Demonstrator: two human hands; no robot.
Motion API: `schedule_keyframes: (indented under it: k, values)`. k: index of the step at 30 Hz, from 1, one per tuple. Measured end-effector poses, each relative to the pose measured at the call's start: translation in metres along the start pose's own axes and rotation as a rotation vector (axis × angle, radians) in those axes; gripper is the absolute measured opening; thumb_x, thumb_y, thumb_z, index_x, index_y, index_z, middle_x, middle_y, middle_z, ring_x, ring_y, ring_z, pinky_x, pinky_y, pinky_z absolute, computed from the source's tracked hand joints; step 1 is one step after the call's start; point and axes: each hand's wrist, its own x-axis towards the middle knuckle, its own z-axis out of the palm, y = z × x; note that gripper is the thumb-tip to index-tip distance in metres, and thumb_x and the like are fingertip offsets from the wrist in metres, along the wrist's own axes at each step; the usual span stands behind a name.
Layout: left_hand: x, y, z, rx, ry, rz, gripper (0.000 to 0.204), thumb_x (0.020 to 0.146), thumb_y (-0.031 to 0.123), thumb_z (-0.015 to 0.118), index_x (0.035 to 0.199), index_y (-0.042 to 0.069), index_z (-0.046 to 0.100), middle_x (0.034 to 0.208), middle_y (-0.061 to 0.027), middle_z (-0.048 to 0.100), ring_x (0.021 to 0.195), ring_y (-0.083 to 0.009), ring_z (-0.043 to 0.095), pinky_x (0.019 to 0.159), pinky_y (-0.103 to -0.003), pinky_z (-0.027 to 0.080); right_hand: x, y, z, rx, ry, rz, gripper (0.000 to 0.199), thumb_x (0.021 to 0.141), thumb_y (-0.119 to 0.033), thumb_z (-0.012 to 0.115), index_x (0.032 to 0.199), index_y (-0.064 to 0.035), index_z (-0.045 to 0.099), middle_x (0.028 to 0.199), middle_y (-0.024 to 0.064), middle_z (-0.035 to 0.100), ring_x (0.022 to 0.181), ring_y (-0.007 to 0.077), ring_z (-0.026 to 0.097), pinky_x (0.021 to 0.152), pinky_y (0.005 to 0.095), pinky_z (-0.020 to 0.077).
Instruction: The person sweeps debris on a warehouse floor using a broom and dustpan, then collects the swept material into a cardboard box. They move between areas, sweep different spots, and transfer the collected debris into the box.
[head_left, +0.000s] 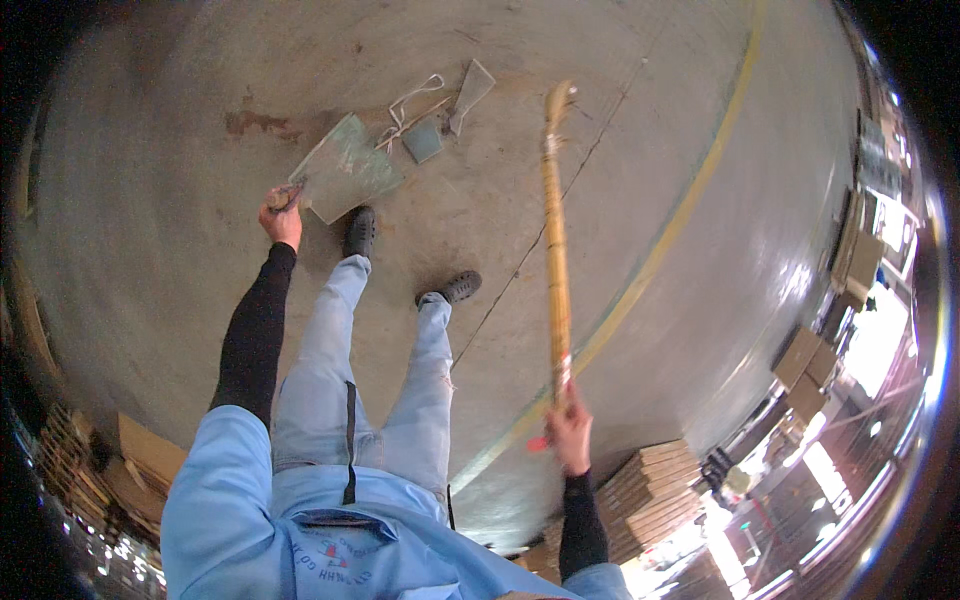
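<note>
Here, long yellow stick (pixel 556 250), inside right fingers (pixel 568 417), extending forward

Panel (pixel 345 172) left of stick (pixel 556 245)

Left hand (pixel 284 226): small object (pixel 284 197) in its grip is too tiny to identify; whether it also touches the greenish panel (pixel 348 172), cannot tell. Right hand (pixel 570 435) covers part of the yellowish pole (pixel 556 260); red bit (pixel 539 443) beside it is unidentifiable. Blue shirt (pixel 425 560) runs off the lower edge. Cartons (pixel 797 358) near right rim are blurred
</note>
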Motion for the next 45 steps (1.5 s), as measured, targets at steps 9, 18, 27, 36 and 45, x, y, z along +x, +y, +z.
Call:
schedule_keyframes:
  k: [9, 18, 27, 36, 45]
  values:
    - [0.028, 0.059, -0.083, -0.381, 0.020, -0.220, 0.010, 0.079, -0.002, 0.064, 0.087, 0.003, 0.063, 0.084, -0.0006, 0.064, 0.079, -0.0107, 0.059, 0.072, -0.026, 0.048, 0.226, -0.108, -0.021, -0.044, -0.140, -0.086, 0.064, 0.078, -0.003, 0.054, 0.139, -0.0074, 0.036, 0.059, -0.0048, 0.043, 0.043, 0.0048, 0.040, 0.037, 0.0228, 0.0336]
    - [0.067, 0.022, -0.048, -0.310, -0.049, -0.206, 0.018, 0.075, -0.005, 0.066, 0.090, 0.006, 0.063, 0.087, -0.0014, 0.063, 0.083, -0.0120, 0.059, 0.075, -0.027, 0.047, 0.187, -0.105, 0.019, -0.159, -0.297, -0.037, 0.066, 0.077, -0.003, 0.056, 0.140, -0.0075, 0.036, 0.062, -0.0035, 0.046, 0.043, 0.0059, 0.041, 0.038, 0.0236, 0.0348]
    - [0.089, 0.019, -0.038, -0.115, -0.163, -0.014, 0.015, 0.075, 0.001, 0.069, 0.088, 0.005, 0.063, 0.087, -0.0005, 0.064, 0.082, -0.0104, 0.059, 0.073, -0.025, 0.047, 0.118, -0.074, 0.079, -0.090, -0.566, 0.114, 0.066, 0.079, -0.003, 0.058, 0.141, -0.0097, 0.034, 0.071, -0.0040, 0.047, 0.050, 0.0046, 0.043, 0.044, 0.0220, 0.0369]
    - [0.091, 0.011, -0.035, -0.291, -0.187, -0.153, 0.014, 0.076, 0.002, 0.069, 0.088, 0.006, 0.064, 0.090, -0.0005, 0.064, 0.085, -0.0112, 0.059, 0.075, -0.026, 0.047, -0.001, -0.078, 0.068, -0.197, -0.559, 0.046, 0.068, 0.076, -0.003, 0.058, 0.139, 0.0033, 0.031, 0.117, 0.0123, 0.055, 0.102, 0.0165, 0.053, 0.090, 0.0291, 0.0411]
    - [0.086, 0.021, -0.043, -0.187, -0.319, -0.095, 0.017, 0.077, -0.004, 0.063, 0.091, 0.004, 0.063, 0.095, -0.0017, 0.063, 0.090, -0.0128, 0.059, 0.082, -0.027, 0.046, -0.065, -0.071, 0.012, -0.223, -0.211, -0.006, 0.070, 0.073, 0.003, 0.058, 0.138, 0.0037, 0.032, 0.092, 0.0016, 0.055, 0.068, 0.0056, 0.048, 0.058, 0.0208, 0.0418]
